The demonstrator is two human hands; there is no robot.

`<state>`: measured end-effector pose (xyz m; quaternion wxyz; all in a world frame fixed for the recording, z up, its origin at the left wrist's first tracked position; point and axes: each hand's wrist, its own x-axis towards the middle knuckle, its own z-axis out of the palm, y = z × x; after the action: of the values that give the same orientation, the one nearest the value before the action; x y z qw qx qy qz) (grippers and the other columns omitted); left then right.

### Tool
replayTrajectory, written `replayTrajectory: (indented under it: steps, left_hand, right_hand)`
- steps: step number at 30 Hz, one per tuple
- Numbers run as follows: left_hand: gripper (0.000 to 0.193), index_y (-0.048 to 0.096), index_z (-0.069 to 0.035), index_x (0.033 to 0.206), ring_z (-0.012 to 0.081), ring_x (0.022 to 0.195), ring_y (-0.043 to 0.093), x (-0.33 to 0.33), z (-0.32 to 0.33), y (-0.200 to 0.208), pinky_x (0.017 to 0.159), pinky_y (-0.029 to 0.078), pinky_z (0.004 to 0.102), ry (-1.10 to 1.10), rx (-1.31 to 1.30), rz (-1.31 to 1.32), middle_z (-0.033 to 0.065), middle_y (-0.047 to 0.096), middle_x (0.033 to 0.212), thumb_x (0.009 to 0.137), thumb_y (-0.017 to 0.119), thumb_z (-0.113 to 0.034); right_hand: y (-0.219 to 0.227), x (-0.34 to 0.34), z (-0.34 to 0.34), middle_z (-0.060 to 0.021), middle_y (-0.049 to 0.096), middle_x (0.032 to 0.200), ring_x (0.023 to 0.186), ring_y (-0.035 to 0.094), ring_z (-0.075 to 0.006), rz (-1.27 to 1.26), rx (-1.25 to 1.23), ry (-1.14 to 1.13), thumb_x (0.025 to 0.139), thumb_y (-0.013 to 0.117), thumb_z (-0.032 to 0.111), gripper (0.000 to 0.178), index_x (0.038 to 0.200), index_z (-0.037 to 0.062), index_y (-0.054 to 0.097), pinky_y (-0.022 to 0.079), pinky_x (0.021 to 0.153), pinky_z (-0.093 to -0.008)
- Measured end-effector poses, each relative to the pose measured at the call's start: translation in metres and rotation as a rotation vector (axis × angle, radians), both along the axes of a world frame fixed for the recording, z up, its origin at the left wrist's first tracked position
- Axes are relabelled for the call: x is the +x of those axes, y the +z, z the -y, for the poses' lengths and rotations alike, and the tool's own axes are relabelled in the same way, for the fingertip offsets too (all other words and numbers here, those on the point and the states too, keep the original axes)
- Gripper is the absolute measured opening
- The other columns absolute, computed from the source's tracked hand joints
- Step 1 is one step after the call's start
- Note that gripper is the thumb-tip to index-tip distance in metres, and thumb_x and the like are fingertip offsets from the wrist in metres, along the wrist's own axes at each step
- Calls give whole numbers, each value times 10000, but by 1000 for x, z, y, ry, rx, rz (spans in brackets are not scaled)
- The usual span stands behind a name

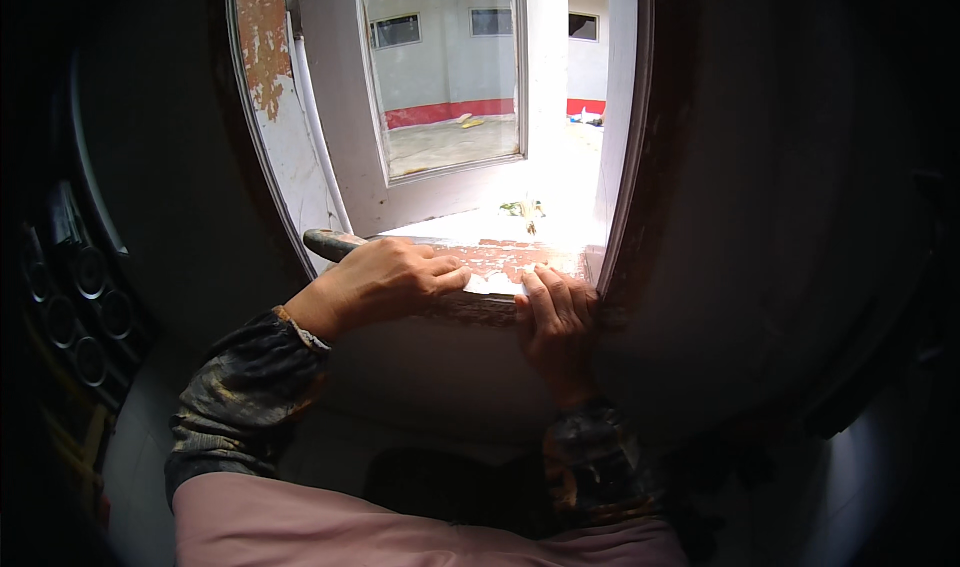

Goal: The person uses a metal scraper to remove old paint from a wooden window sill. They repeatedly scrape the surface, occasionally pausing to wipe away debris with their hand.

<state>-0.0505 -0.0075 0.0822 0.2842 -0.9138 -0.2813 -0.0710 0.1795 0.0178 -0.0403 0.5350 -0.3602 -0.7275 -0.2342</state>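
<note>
My left hand (385, 279) is closed around a tool with a dark, rounded handle (333, 245), which sticks out to the left behind the wrist. The tool's working end is hidden under the fingers and lost in glare. Beneath both hands runs a wooden window sill (500, 257), its reddish-brown paint worn and flaked to white patches. A bright pale strip (492, 285) shows between my hands at the sill's near edge; I cannot tell if it is a blade or bare wood. My right hand (556, 317) has its fingers bent together over the sill near the right corner; what they grip is hidden.
A white window sash with a glass pane (450, 77) swings outward at the left. Peeling paint marks the left frame (265, 47), and the right frame (622, 137) rises beside my right hand. Small scraps (524, 209) lie beyond the sill in strong sunlight. Dark wall surrounds the opening.
</note>
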Motion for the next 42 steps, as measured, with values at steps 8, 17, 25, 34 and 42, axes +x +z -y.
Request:
replayTrajectory:
  steps: [8,17,25,34,42]
  left_hand:
    - [258,620,-83,1142,222,900,719,7,-8,-3,757,586,329,47,-9,-39,58,711,1016,884,614,-94]
    - [239,607,-70,1124,216,844,716,3,-5,-7,738,584,329,4,24,4,61,705,995,886,607,-97]
    - [167,590,-71,1038,221,790,713,17,-13,-8,695,583,346,24,61,8,60,675,893,877,621,-105]
    - [269,615,-85,1148,233,921,722,-1,0,-3,766,589,330,-24,-6,14,67,715,1029,879,627,-93]
    - [268,612,-80,1148,234,949,719,10,-8,-5,783,583,335,12,-19,11,68,711,1040,881,626,-92]
  right_hand:
    - [1,-2,0,-109,693,1114,1078,642,-284,-25,15,13,991,591,251,237,1063,51,696,428,997,-437]
    - [2,-2,1,-108,687,1120,1076,640,-286,-22,10,18,993,588,238,226,1080,56,690,431,991,-441]
    - [3,-1,1,-102,686,1139,1101,634,-279,-9,0,16,992,588,241,228,1092,64,690,427,1004,-435]
    - [0,-1,0,-112,681,1164,1147,628,-245,-11,-1,-1,995,591,263,273,1135,46,682,426,1011,-425]
    - [3,2,2,-107,677,1174,1150,627,-243,30,-11,-7,1003,581,275,290,1150,43,674,427,1011,-426]
